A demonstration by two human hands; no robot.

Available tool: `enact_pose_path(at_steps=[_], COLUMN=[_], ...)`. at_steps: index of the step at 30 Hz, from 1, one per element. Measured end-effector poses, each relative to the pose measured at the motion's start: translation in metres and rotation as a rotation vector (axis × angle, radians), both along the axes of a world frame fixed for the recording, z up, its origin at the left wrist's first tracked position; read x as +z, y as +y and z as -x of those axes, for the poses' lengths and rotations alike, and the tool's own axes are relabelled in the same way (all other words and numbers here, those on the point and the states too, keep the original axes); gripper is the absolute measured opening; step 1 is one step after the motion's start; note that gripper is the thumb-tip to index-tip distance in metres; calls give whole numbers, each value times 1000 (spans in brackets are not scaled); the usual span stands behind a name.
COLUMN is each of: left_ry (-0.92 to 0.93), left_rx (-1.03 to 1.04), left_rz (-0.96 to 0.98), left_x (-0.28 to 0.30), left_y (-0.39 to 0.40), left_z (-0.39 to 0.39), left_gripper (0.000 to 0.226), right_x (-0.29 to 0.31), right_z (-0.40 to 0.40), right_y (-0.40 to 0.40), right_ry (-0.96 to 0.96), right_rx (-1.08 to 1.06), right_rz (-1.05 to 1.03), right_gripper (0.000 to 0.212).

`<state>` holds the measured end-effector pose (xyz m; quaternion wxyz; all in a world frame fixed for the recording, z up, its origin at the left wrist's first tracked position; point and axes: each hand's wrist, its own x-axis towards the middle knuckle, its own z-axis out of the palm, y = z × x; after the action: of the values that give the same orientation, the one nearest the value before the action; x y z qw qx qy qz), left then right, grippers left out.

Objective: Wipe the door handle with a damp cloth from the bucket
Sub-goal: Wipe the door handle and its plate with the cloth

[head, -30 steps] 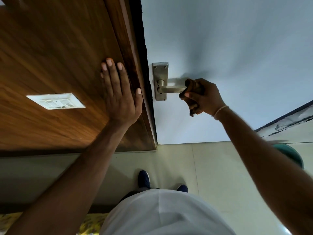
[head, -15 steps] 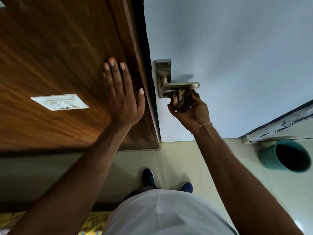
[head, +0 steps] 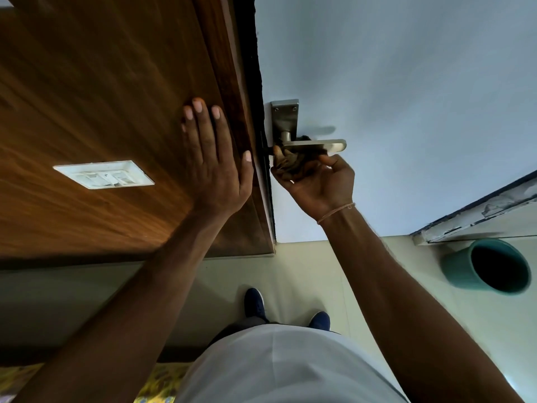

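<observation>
Both hands are up at the door: the left hand [head: 213, 167] lies flat, fingers straight, on the brown wood-grain panel [head: 101, 97], while the right hand [head: 316, 178] grips a dark bunched damp cloth [head: 293, 164] pressed against the underside of the brushed-metal lever door handle [head: 315, 145]. Wiping looks under way; next the cloth probably needs to pass along the lever toward its free end. That lever's long axis runs across the pale blue door [head: 406, 82], pointing right, away from its backplate [head: 284, 117]. A teal round bucket [head: 456, 266] stands on the floor, well apart.
</observation>
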<state>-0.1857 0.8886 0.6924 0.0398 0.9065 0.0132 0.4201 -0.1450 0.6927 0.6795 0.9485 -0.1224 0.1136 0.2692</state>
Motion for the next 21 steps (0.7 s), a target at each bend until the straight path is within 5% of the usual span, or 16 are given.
enact_pose_path(at_steps=[8, 21], left_ry=[-7, -19], left_rx=[-4, 4], left_rz=[-10, 6], left_x=[0, -4], left_y=[4, 2], left_z=[2, -2], left_gripper=[75, 77], right_x=[-29, -18], right_z=[3, -13], right_y=[-23, 7], right_ry=[-39, -53], right_rx=[-94, 82], right_rz=[173, 292], right_gripper=[40, 21])
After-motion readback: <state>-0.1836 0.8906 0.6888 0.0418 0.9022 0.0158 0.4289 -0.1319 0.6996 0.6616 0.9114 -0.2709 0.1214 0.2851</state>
